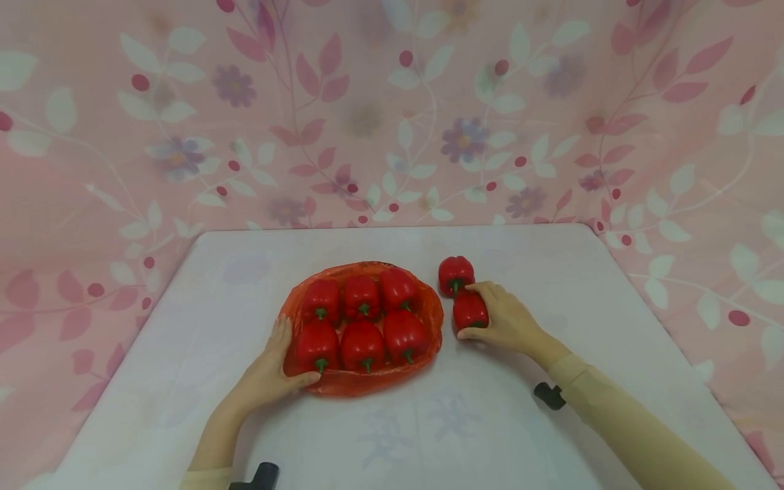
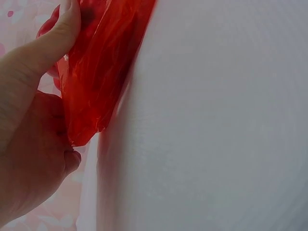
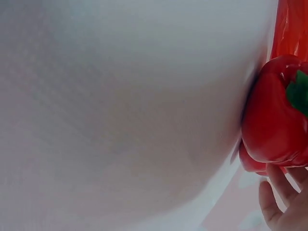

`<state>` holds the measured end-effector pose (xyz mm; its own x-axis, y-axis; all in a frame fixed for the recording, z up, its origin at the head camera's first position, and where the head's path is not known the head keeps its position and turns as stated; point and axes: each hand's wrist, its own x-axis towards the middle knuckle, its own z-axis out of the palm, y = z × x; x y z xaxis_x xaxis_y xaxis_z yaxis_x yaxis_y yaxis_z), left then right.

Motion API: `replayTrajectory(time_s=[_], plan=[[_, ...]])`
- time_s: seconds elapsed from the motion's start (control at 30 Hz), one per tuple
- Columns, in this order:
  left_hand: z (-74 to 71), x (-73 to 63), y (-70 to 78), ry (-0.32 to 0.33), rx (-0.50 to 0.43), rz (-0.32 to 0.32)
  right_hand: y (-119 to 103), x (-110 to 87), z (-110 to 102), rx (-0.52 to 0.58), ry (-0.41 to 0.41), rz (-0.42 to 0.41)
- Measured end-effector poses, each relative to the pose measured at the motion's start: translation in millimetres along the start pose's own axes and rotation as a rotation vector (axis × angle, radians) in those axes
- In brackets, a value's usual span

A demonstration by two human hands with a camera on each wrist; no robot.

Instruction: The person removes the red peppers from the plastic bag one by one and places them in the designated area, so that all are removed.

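Note:
Several red bell peppers (image 1: pixel 361 346) with green stems stand in two rows in an open red plastic bag (image 1: pixel 349 388). My left hand (image 1: pixel 278 367) rests against the bag's left front side, thumb along the front rim and fingers spread along the side. In the left wrist view the thumb (image 2: pixel 53 41) lies on the plastic. To the right of the bag, my right hand (image 1: pixel 505 320) holds a red bell pepper (image 1: pixel 470 312) between thumb and fingers. That pepper (image 3: pixel 274 115) also shows at the right wrist view's edge. Another bell pepper (image 1: pixel 456 273) sits just behind it.
A white table (image 1: pixel 380 449) with faint prints bears everything. Pink floral cloth (image 1: pixel 367 122) hangs behind and around it. Dark wrist camera mounts (image 1: pixel 550 396) sit by both forearms.

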<state>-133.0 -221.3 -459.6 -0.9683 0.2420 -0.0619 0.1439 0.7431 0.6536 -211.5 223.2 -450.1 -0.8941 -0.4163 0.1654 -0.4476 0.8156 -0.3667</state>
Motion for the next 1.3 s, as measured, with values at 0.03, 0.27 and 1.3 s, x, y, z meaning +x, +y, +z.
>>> replayTrajectory(time_s=[0.03, 0.27, 1.3], plan=[[-0.1, 0.0, 0.0, -0.001, 0.000, -0.001, -0.4, 0.2, -0.6, -0.009, 0.007, -0.004], [0.0, -0.2, -0.4, -0.001, 0.000, 0.002, -13.9, 2.8, -11.1, -0.036, 0.147, -0.104], [1.5, 0.6, -2.8, 0.002, 0.011, 0.006, -100.6, 37.6, -7.1, 0.051, 0.144, -0.437]])
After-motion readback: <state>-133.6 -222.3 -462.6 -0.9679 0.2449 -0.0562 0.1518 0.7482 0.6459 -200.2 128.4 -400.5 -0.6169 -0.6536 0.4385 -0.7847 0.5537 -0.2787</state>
